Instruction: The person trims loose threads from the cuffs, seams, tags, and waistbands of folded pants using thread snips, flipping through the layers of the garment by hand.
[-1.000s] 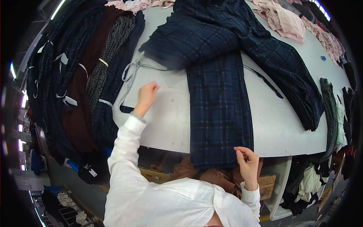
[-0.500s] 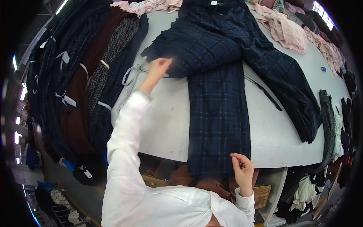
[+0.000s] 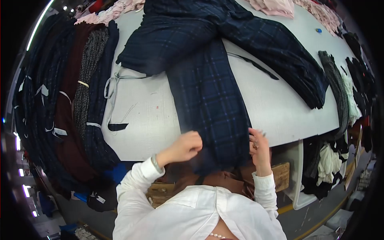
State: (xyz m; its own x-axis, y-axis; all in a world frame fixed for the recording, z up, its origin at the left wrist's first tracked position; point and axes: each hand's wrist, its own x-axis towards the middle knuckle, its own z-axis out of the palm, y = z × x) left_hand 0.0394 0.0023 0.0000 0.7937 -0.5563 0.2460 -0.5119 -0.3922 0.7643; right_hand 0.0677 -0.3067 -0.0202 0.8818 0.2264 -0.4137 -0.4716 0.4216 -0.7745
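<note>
Dark blue plaid trousers [image 3: 216, 92] lie across the white table, one leg hanging over the near edge. At the left side of that leg's lower end is my left hand [image 3: 187, 146], its fingers curled closed against the cloth. My right hand [image 3: 259, 148] is at the leg's right edge, fingers bent near the fabric, with a small dark item [image 3: 255, 145] at the palm. What the left fingers hold is hidden. Further up, the other trouser leg [image 3: 280, 60] stretches out to the right.
Tied bundles of dark cloth [image 3: 60, 108] hang along the table's left side. Pink garments [image 3: 272, 6] lie at the back. A grey bundle [image 3: 334, 88] is on the right, above a white bin [image 3: 297, 172] holding clothes. A thin grey cord [image 3: 114, 88] lies at left.
My left hand has come down from the upper folded cloth to the lower leg. My right hand has moved to the leg's right edge. The view has shifted, and the leg's lower part has shifted.
</note>
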